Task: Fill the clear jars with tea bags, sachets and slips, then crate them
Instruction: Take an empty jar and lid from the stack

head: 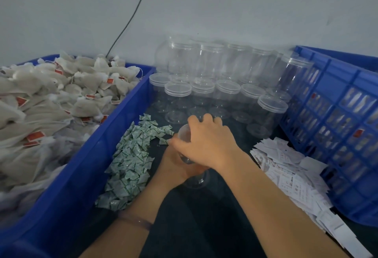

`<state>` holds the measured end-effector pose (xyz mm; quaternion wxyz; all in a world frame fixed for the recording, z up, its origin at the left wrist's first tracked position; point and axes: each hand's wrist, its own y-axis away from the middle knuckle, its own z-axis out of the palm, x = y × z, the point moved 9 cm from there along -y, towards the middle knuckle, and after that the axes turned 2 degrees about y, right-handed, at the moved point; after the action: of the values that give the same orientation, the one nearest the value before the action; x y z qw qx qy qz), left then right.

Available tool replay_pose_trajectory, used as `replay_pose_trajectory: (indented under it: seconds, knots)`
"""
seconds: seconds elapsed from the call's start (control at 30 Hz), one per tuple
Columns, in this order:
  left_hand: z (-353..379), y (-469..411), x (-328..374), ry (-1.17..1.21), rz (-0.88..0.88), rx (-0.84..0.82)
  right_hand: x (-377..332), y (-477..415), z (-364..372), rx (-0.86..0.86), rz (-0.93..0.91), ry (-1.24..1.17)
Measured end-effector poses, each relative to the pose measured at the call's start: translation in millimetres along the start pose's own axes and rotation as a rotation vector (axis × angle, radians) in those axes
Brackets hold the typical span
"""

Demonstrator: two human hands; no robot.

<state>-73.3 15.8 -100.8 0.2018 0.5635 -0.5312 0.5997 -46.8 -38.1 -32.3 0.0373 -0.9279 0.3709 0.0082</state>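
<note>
A clear jar (pixel 195 180) stands on the dark table in front of me. My left hand (pixel 173 167) grips its body from the left, mostly seen through and behind the plastic. My right hand (pixel 206 141) is curled over the jar's lid (pixel 184 133) from above. A blue bin (pixel 67 176) at the left is heaped with white tea bags (pixel 51 102) bearing red tags. Green-printed sachets (pixel 133 159) lie in a strip beside the bin. White slips (pixel 290 167) are piled at the right.
Several empty lidded jars (pixel 216 92) stand in rows at the back, some stacked against the grey wall. A blue slatted crate (pixel 337 127) at the right holds filled jars seen through its wall. A black cable (pixel 131 16) runs down the wall.
</note>
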Motion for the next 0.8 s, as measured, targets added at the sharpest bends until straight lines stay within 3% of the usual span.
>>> replay_pose_trajectory:
  seconds: [0.13, 0.27, 0.43, 0.5, 0.57, 0.63, 0.7, 0.8]
  knots:
    - [-3, 3, -7, 0.146, -0.031, 0.009, -11, 0, -4, -0.186, -0.253, -0.188]
    - [0, 4, -11, 0.207, -0.058, -0.015, 5, -4, -7, -0.108, -0.058, -0.032]
    - [-2, 3, -8, 0.188, -0.047, -0.001, -16, 6, -9, -0.249, -0.308, -0.182]
    - [0, 4, -11, 0.19, -0.072, -0.016, -9, 2, -12, -0.181, -0.216, -0.215]
    - [1, 4, -15, 0.195, -0.093, -0.029, -3, 1, -7, -0.125, -0.105, -0.047]
    - [-1, 3, -14, 0.159, -0.09, -0.024, -11, 3, -4, -0.132, -0.181, -0.04]
    - [0, 1, -11, 0.141, -0.071, -0.024, -20, 8, -8, -0.19, -0.316, -0.194]
    - [-1, 5, -11, 0.165, -0.089, -0.012, -7, 1, -15, -0.094, -0.191, -0.198]
